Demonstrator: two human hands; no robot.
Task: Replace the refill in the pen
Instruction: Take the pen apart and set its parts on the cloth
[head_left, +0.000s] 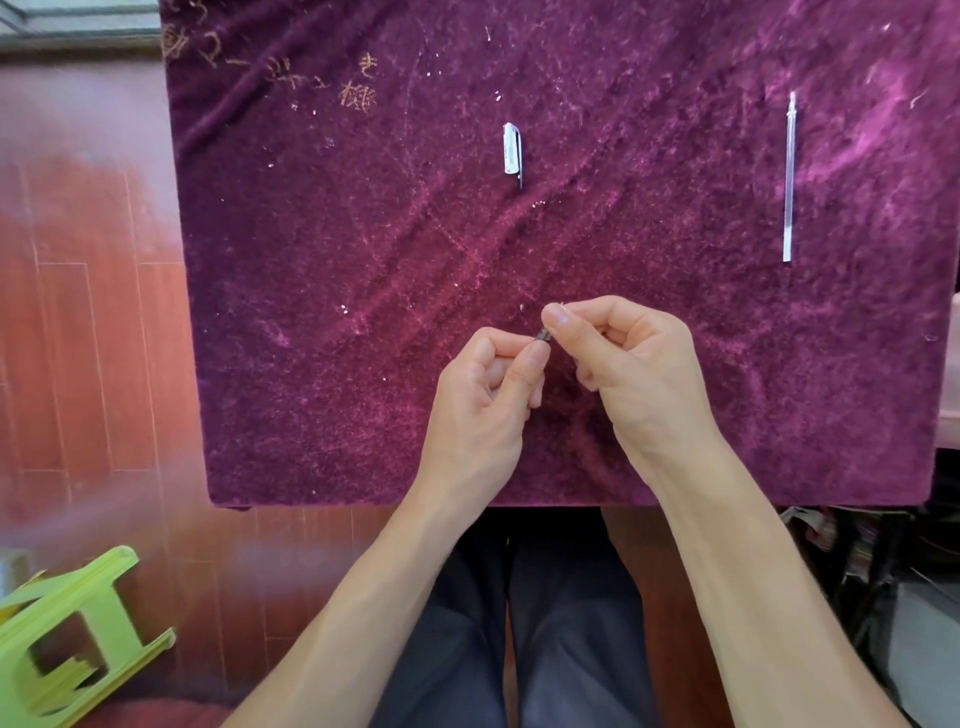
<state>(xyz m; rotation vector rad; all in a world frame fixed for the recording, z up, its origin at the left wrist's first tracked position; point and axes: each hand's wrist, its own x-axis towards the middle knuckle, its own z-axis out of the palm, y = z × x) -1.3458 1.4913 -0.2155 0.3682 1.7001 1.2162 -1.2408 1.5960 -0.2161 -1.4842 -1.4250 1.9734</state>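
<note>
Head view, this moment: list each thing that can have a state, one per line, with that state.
Pen cap: off the pen, lying alone on the cloth.
Refill: loose, lying straight on the cloth at right, untouched.
Small dark pen part: pinched between both hands, mostly hidden.
Left hand: closed on that part.
Right hand: closed on it too.
Purple velvet cloth: spread flat, creased.
Green stool: tipped on its side on the floor.

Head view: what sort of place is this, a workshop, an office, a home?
Probably a home room, not a workshop: a small table under a purple velvet cloth, wood-look floor, and a green plastic stool tipped over beside the seated person.
</note>
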